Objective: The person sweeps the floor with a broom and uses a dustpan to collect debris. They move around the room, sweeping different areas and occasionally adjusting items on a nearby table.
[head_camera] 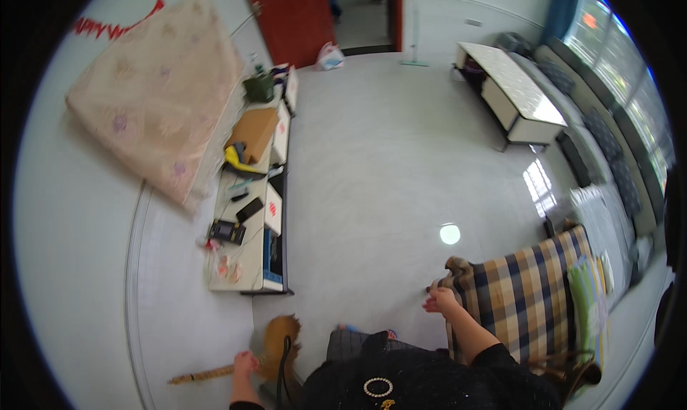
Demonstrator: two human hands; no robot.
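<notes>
My left hand (246, 363) is at the lower left with its fingers curled, overlapping the handle of a straw broom (277, 344). Whether it grips the handle or only passes in front of it, I cannot tell. The broom's segmented, bamboo-like handle (199, 376) runs along the wall to the left. My right hand (443, 301) hangs beside a plaid cloth (518, 286) spread over a low piece of furniture at the lower right. Its fingers are loosely apart, with nothing seen in them. Below my body, a sandal (393, 334) peeks out, partly hidden by checked trousers.
A low cabinet (228, 273) along the left wall carries a phone (249, 210), a cardboard piece (255, 133) and small items. A wrapped mattress (161, 104) leans above it. Right stand a coffee table (510, 82) and a sofa (633, 179). A red door (290, 18) stands ajar ahead.
</notes>
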